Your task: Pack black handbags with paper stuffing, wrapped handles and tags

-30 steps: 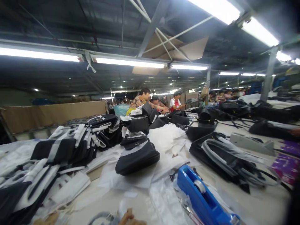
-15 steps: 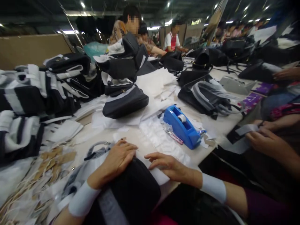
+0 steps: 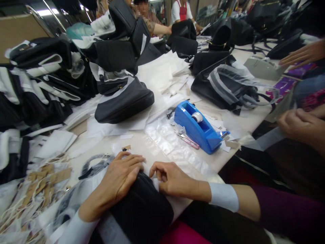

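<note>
A black bag (image 3: 144,206) with wrapped straps lies in front of me at the near table edge. My left hand (image 3: 119,179) rests on the bag's upper edge, its fingers stretched out and close together. At the bag's far right edge is my right hand (image 3: 175,179), fingers curled with the thumb against them. A small piece of thin white sheet (image 3: 155,184) shows between its fingers; most of it is hidden by the hand and the bag. Grey-white wrapped straps (image 3: 98,164) loop out beyond my left hand.
A blue tape dispenser (image 3: 198,127) and pink snips (image 3: 189,140) sit beyond my hands, beside clear plastic bags (image 3: 167,140). Black bags (image 3: 124,101) and white paper (image 3: 165,67) cover the back. Tags with strings (image 3: 48,183) lie left. A co-worker's hands (image 3: 299,123) are at right.
My right hand has moved left to the bag's edge and its fingers have closed around the white sheet. My left hand stays on the bag. The view has tilted down.
</note>
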The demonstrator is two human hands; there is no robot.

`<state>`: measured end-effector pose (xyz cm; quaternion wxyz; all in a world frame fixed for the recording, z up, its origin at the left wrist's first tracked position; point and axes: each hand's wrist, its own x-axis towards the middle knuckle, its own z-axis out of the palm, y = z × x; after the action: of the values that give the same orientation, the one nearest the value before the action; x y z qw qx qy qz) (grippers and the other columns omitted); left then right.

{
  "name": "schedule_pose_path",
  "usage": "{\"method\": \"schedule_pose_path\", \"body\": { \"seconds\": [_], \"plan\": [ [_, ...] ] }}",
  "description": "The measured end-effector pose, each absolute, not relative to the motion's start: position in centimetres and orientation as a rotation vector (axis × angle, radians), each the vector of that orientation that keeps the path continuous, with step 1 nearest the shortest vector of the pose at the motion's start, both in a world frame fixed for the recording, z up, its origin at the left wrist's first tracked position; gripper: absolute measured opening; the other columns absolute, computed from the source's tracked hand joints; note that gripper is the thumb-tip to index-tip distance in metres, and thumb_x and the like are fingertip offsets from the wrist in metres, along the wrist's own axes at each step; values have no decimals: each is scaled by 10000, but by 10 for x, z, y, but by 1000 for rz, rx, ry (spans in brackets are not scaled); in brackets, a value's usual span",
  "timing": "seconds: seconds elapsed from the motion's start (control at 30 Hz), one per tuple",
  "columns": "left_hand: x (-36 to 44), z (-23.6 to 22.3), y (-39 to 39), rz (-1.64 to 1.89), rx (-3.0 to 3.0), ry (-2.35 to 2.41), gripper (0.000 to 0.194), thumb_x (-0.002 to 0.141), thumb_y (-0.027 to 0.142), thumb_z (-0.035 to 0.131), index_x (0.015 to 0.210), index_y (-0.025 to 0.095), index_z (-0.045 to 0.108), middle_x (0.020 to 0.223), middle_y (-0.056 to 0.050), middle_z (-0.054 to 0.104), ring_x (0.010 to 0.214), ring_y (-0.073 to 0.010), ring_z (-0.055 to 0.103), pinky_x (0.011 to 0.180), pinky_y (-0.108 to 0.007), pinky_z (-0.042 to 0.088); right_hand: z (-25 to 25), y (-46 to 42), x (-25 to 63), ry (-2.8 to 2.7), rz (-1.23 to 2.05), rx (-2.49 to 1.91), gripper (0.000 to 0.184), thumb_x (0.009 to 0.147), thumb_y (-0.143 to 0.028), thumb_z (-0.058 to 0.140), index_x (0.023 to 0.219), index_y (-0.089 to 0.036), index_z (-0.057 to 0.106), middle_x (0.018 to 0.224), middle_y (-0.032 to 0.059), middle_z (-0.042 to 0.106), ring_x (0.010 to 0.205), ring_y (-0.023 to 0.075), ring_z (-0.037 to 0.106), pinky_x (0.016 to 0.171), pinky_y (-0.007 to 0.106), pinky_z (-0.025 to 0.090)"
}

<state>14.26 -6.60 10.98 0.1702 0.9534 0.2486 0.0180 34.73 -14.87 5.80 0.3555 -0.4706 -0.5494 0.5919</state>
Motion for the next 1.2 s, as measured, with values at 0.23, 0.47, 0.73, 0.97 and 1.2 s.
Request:
{"method": "schedule_pose_path", "body": {
  "seconds": [0.23,0.47,0.73,0.97,1.2],
  "plan": [
    [141,109,-63,39,2700,676,366,971,257,258,1073,228,608,1273,-47,639,1193,-228,544,1046,-457,281,58,-149,373,-1657,1535,-737,61,782,-213,709,771,-169,669,812,-2,604,829,142,566,825,269,427],
    [144,123,-74,163,2611,591,226,943,214,382,1032,222,590,1160,-68,620,1093,-230,533,999,-413,355,72,-160,373,-1873,1390,-984,214,746,-55,723,901,-202,714,931,4,620,928,154,560,895,279,405],
    [143,135,-80,107,2488,560,201,903,265,537,1099,231,559,1080,-64,566,1025,-226,519,880,-333,446,69,-176,367,-1611,1572,-1124,375,739,-95,735,1081,-243,687,1047,10,588,1023,184,498,955,335,359],
    [142,135,-80,71,2517,409,194,888,232,578,1076,237,533,1020,-33,587,1042,-219,508,1033,-370,354,61,-181,359,-1944,1366,-1034,387,764,-101,637,1090,-306,676,1123,13,528,1069,209,461,958,381,329],
    [143,135,-81,89,2490,437,133,871,303,610,863,203,524,989,-51,555,970,-233,478,863,-356,413,55,-173,363,-1847,1134,-954,391,713,25,543,1033,-183,625,984,11,638,929,151,568,901,311,367]
  ]
}}
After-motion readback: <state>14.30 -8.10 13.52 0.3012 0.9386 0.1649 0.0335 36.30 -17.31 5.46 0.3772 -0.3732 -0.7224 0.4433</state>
